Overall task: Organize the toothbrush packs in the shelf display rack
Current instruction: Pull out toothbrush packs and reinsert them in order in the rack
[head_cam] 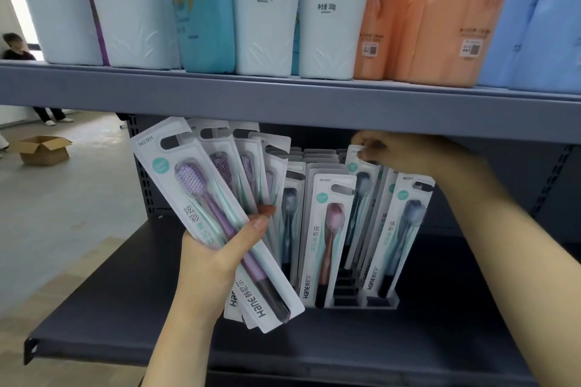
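My left hand (217,258) grips a fanned stack of purple toothbrush packs (201,198), thumb across the front pack, tilted to the left in front of the rack. A white slotted display rack (382,300) stands on the dark lower shelf (125,308) and holds several upright packs. Among them are a pink-brush pack (327,229) at the front middle and a blue-grey pack (401,229) at the right. My right hand (393,151) reaches under the upper shelf and pinches the top of a dark-brush pack (361,185) standing in a rear slot.
The grey upper shelf (283,104) hangs just above my right hand and carries white, teal, orange and blue bottles (267,9). A cardboard box (41,149) lies on the floor at left, and a seated person (15,50) is farther back.
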Action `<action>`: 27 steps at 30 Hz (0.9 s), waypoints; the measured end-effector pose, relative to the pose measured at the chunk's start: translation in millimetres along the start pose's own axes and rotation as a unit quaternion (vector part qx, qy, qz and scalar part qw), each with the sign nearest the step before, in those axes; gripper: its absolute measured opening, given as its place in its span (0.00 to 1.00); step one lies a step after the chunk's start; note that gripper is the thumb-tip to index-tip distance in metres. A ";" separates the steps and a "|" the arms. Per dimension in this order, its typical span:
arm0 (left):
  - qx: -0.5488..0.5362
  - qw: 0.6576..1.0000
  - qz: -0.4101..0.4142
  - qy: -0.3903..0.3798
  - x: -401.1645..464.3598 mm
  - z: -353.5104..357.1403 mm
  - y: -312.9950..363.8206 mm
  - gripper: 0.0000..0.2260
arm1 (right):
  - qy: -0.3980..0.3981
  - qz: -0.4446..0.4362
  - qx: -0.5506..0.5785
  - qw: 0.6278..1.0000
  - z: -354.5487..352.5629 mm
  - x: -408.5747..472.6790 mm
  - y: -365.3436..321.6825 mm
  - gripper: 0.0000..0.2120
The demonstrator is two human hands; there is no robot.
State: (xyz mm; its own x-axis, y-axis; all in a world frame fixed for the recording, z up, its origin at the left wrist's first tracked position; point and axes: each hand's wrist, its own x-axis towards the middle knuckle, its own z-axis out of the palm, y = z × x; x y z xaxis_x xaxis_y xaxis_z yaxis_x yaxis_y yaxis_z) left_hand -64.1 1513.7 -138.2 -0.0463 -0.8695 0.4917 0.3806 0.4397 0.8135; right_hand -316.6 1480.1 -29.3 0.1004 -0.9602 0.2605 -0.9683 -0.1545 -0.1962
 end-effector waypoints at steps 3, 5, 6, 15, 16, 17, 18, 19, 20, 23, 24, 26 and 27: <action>0.006 1.000 0.004 -0.002 0.6 -1.6 0.6 0.11 | 0.000 0.005 -0.007 1.000 -0.6 0.0 -0.4 0.10; 0.005 1.000 0.005 -0.002 0.9 -2.2 1.0 0.11 | 0.000 0.006 -0.015 1.000 0.1 0.0 -1.4 0.10; 0.005 1.000 0.006 -0.002 1.0 -2.2 1.0 0.11 | 0.002 0.004 -0.014 1.000 0.7 -0.4 -1.9 0.10; 0.009 1.000 -0.002 -0.005 0.4 2.1 1.6 0.12 | 0.002 -0.011 0.024 1.000 2.1 -0.7 -3.0 0.08; 0.008 1.000 -0.002 -0.006 0.5 2.5 1.8 0.13 | -0.007 -0.013 0.036 0.999 1.8 -0.4 -2.7 0.06; 0.008 1.000 -0.003 -0.007 0.6 2.6 2.2 0.13 | -0.017 -0.014 0.047 0.999 1.4 -0.2 -2.7 0.05; 0.008 1.000 -0.004 -0.008 0.6 2.5 2.6 0.13 | -0.024 -0.015 0.057 0.998 0.9 -0.2 -2.9 0.04; 0.009 1.000 -0.004 -0.009 0.6 2.3 2.9 0.13 | -0.029 -0.016 0.065 0.997 0.4 -0.4 -3.1 0.04; 0.011 1.000 -0.003 -0.010 0.6 1.9 2.9 0.13 | -0.031 -0.018 0.072 0.997 -0.1 -0.5 -3.0 0.03; 0.018 1.000 0.000 -0.011 0.6 1.8 3.0 0.13 | -0.032 -0.019 0.082 0.996 -0.5 -1.1 -3.0 0.03; 0.018 1.000 0.000 -0.011 0.5 2.0 3.0 0.13 | -0.030 -0.017 0.082 0.996 -0.6 -1.2 -2.7 0.03; 0.017 1.000 0.000 -0.013 0.4 2.5 2.8 0.13 | -0.019 -0.012 0.074 0.997 -0.5 -1.5 -1.1 0.03; 0.016 1.000 -0.001 -0.014 0.2 2.8 2.7 0.13 | -0.013 -0.009 0.072 0.997 -0.3 -1.9 0.1 0.03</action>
State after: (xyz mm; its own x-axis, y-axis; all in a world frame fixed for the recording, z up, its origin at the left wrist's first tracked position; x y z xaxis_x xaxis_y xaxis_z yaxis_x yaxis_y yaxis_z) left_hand -65.7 1515.3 -135.0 -0.0723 -0.8638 0.4986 0.3499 0.4461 0.8237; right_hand -317.0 1482.0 -29.5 0.1243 -0.9626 0.2407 -0.9234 -0.2010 -0.3270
